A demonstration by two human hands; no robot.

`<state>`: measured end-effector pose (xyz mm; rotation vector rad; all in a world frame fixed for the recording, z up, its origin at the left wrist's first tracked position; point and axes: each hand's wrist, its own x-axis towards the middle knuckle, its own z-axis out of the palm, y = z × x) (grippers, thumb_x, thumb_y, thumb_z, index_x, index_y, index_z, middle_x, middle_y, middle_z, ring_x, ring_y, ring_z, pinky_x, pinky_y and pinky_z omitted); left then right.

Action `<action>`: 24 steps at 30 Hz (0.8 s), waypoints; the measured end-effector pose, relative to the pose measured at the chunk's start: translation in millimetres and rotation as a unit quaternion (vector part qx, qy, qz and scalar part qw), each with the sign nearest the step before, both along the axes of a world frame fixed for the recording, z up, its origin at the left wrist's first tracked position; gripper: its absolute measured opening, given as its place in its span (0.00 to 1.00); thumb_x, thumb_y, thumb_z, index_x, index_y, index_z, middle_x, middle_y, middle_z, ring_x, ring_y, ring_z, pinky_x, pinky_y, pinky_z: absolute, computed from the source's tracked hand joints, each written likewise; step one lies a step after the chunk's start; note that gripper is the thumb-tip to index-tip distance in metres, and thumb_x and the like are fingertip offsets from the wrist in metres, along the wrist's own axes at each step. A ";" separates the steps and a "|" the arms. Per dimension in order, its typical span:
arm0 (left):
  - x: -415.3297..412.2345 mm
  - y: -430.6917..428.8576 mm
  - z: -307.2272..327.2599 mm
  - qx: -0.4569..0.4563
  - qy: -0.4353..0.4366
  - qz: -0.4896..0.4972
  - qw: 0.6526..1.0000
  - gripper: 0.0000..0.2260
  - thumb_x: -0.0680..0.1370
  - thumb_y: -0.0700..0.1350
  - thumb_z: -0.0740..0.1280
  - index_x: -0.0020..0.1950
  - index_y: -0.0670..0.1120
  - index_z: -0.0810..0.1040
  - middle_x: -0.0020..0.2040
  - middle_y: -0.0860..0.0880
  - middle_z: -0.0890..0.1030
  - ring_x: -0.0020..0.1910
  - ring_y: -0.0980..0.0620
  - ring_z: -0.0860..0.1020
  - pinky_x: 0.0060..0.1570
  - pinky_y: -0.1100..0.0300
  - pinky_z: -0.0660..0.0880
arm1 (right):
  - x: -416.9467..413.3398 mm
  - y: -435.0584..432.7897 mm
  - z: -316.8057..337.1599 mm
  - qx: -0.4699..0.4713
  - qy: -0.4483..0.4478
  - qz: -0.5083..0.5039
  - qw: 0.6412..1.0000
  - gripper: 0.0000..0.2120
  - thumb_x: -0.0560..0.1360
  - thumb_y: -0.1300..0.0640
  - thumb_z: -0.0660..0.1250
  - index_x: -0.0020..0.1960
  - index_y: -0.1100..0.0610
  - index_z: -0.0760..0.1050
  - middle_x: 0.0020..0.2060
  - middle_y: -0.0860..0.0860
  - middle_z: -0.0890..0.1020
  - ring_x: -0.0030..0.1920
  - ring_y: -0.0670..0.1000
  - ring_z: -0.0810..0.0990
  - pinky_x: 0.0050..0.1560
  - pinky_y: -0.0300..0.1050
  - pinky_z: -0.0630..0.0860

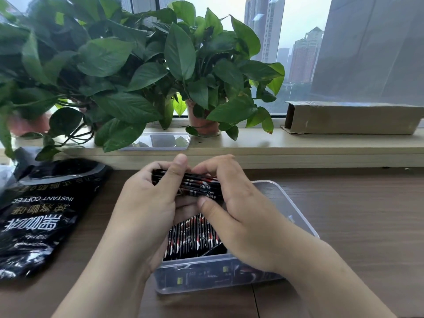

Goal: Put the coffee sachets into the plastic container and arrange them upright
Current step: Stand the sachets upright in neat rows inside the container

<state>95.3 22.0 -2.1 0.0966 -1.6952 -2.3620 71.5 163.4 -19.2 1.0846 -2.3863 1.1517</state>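
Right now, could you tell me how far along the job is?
Done: a row of sachets stands upright in the plastic container. In hand: left hand and right hand grip a sachet bundle above it. Left: seating that bundle; the instant coffee bag may hold more.

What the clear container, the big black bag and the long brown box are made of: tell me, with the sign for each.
Rectangular clear container: likely rigid plastic, glossy; the sachets show through its walls. Large black coffee bag: seemingly flexible foil or plastic film, shiny; it crinkles and glints. Long brown box: cardboard, matte, by its dull face and open flap.
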 end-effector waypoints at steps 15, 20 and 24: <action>-1.0 16.5 -9.1 0.109 0.021 -0.002 0.994 0.12 0.70 0.44 0.74 0.49 0.39 0.83 0.41 0.43 0.86 0.38 0.50 0.84 0.42 0.55 0.84 | -4.6 -4.9 -2.1 -0.063 0.195 -0.159 0.966 0.11 0.71 0.56 0.76 0.52 0.57 0.83 0.45 0.48 0.80 0.48 0.49 0.78 0.51 0.37 0.74; 0.5 -1.4 -3.6 -0.008 0.015 -0.050 0.999 0.11 0.69 0.43 0.73 0.47 0.37 0.83 0.43 0.41 0.87 0.40 0.47 0.87 0.34 0.62 0.81 | -2.7 13.1 10.2 -0.103 -0.016 -0.056 0.993 0.09 0.73 0.49 0.74 0.50 0.53 0.86 0.45 0.45 0.82 0.46 0.47 0.82 0.49 0.44 0.79; 3.3 -9.1 -2.2 -0.075 -0.011 -0.108 0.991 0.10 0.68 0.44 0.73 0.45 0.39 0.85 0.43 0.41 0.88 0.38 0.48 0.87 0.32 0.63 0.80 | -3.6 27.3 17.3 -0.116 -0.153 -0.006 0.981 0.09 0.69 0.51 0.77 0.49 0.52 0.86 0.41 0.49 0.87 0.44 0.52 0.86 0.51 0.54 0.83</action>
